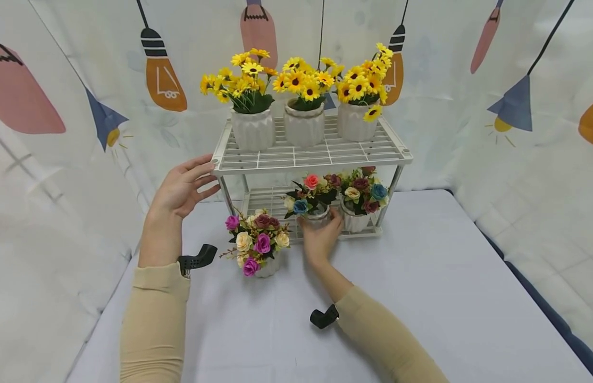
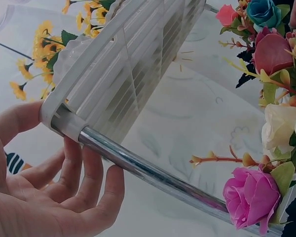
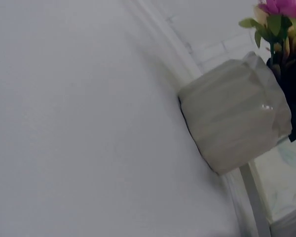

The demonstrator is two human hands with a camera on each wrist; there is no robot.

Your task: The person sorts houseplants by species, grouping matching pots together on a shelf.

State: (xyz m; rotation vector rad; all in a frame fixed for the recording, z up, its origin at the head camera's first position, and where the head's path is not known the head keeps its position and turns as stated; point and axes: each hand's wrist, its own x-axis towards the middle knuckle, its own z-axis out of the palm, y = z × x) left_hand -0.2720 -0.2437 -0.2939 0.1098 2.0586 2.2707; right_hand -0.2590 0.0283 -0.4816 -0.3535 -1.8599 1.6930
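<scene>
Fingers of my left hand are spread straight, their tips touching the top-left corner of the white rack. My right hand curls round the upright rose pot on the lower shelf, forearm reaching in from five o'clock. Another rose pot stands on the table at the rack's seven o'clock.
</scene>
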